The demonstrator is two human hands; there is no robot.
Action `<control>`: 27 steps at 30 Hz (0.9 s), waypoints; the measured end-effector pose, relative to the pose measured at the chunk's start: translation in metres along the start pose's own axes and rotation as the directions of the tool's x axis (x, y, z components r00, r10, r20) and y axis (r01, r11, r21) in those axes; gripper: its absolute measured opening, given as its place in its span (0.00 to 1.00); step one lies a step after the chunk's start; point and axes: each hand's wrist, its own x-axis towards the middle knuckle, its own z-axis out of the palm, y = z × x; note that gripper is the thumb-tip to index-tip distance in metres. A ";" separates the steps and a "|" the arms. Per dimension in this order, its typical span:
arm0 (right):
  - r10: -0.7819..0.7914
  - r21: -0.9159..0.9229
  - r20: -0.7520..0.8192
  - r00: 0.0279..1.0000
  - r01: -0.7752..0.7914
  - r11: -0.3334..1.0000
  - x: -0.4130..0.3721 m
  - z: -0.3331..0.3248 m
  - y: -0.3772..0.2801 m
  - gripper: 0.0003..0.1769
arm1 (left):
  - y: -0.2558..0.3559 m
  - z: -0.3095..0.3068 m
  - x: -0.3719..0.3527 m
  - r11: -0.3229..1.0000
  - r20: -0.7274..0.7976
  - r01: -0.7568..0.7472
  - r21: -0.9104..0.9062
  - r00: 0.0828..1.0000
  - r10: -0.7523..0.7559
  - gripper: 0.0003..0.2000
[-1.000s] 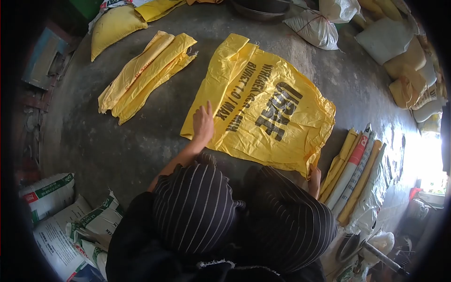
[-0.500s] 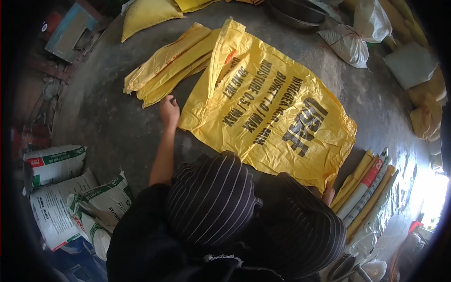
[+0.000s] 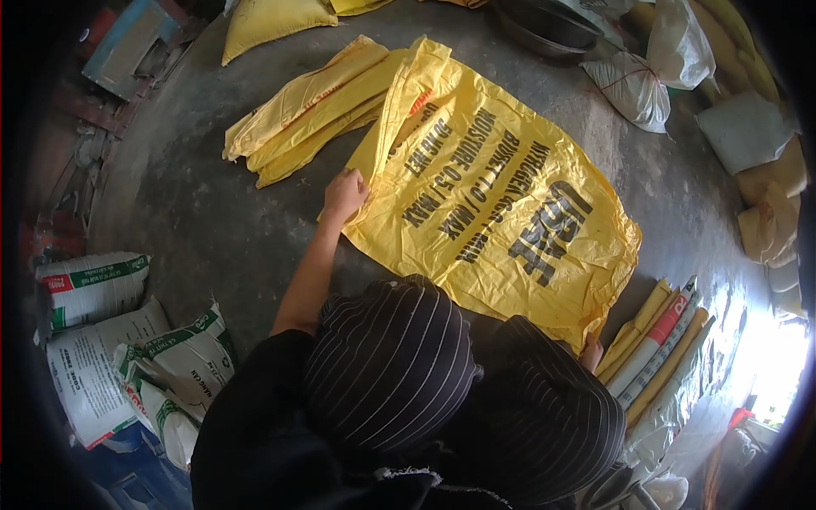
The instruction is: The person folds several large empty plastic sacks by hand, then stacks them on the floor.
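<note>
A large yellow sack [image 3: 484,195] with black print lies spread flat and wrinkled on the floor before my knees. My left hand [image 3: 346,195] is closed on its left edge, near the folded-over end. At the near right corner my right hand [image 3: 592,351] grips the sack, its fingers partly hidden by the material and my knee. Several folded yellow sacks [image 3: 310,106] lie in a fanned pile just beyond my left hand, partly under the spread sack's folded end.
White and green printed bags [image 3: 106,285] stand at the left. Rolled or folded sacks [image 3: 650,348] lie by my right knee. A dark basin [image 3: 544,25], a tied white bag [image 3: 629,89] and a full yellow sack [image 3: 276,30] sit farther back on the concrete floor [image 3: 204,195].
My left hand has moved right, from beside the folded pile onto the spread sack's left edge, and has closed on it. My right hand stays at the near right corner.
</note>
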 end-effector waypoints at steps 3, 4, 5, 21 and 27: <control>-0.006 0.097 -0.048 0.999 0.011 0.995 0.001 0.011 0.001 0.11 | 0.014 -0.013 -0.017 0.991 0.028 -0.123 0.048 0.992 0.121 0.23; -0.005 0.101 -0.042 0.999 0.009 0.995 0.003 0.013 0.002 0.11 | 0.013 0.003 -0.022 0.973 -0.060 -0.147 0.175 0.985 0.160 0.26; -0.001 0.087 -0.020 1.000 0.003 0.996 0.007 0.011 0.005 0.11 | 0.009 0.016 -0.023 0.939 -0.139 -0.162 0.304 0.967 0.212 0.29; 0.040 -0.378 -0.404 0.914 -0.207 0.902 0.043 0.012 0.036 0.20 | -0.173 -0.087 0.120 0.864 -0.048 0.503 -0.039 0.862 -0.504 0.17; 0.070 -0.720 -0.403 0.912 -0.364 0.591 0.069 0.002 0.029 0.22 | -0.204 -0.066 0.061 0.701 -0.035 0.702 -0.124 0.703 -0.711 0.17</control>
